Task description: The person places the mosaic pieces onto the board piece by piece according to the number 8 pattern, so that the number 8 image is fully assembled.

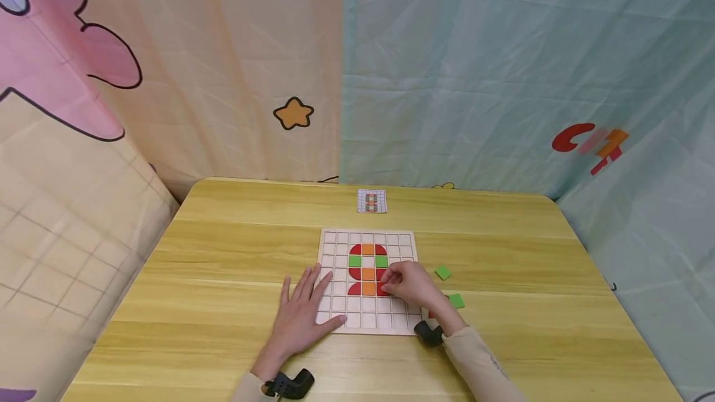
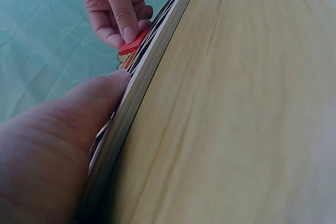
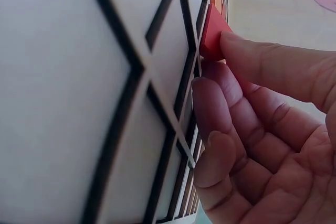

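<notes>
A white grid board (image 1: 341, 322) lies on the table. Red rounded tiles (image 1: 355, 273), orange square tiles (image 1: 368, 249) and green square tiles (image 1: 382, 261) sit in cells at its middle. My right hand (image 1: 412, 282) pinches a red tile (image 3: 214, 35) between thumb and fingers, at the lower right corner of this pattern; the tile touches or nearly touches the board. My left hand (image 1: 301, 315) rests at the board's left edge with fingers spread, its thumb lying over the front left part. In the left wrist view the red tile shows tilted under the right fingertips.
A small pattern card (image 1: 371, 201) lies behind the board, near the table's far edge. Two loose green tiles (image 1: 443, 272) lie to the right. Close to the right wrist, a red piece (image 1: 431, 314) is partly hidden. Fabric curtains (image 1: 234, 79) hang around the wooden table (image 1: 223, 234).
</notes>
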